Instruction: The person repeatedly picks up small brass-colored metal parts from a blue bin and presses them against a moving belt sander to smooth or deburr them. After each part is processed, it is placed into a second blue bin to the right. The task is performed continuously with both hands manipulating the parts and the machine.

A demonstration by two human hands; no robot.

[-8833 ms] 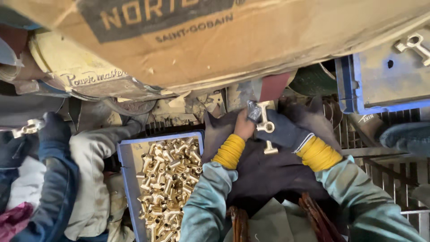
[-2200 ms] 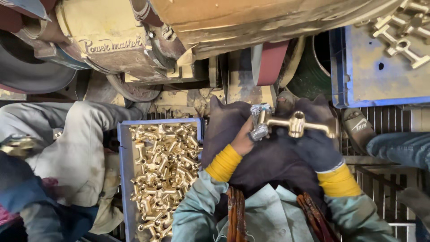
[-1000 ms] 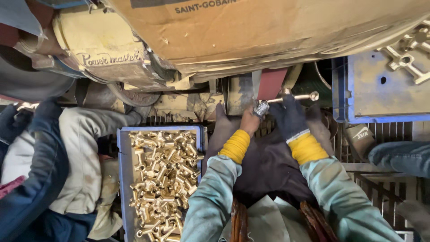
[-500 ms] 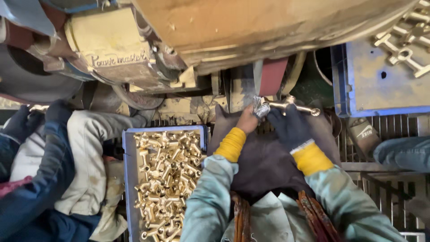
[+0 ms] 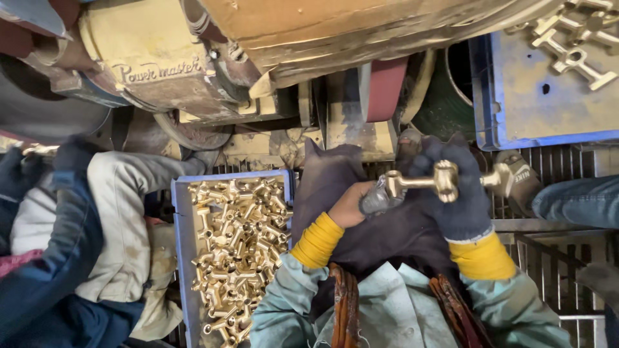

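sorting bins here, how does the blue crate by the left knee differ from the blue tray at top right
The blue crate is heaped full of brass fittings; the blue tray holds only a few pieces, its floor mostly bare. The crate sits lower left, the tray upper right. Both are blue plastic and hold brass parts.

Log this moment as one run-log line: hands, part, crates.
left hand: grips end of T-shaped brass fitting | right hand: dark glove, holds fitting | blue crate of brass fittings: beside left arm

A metal workshop — belt grinder (image 5: 380, 87), motor housing (image 5: 148, 64), blue crates of brass fittings (image 5: 235, 245).
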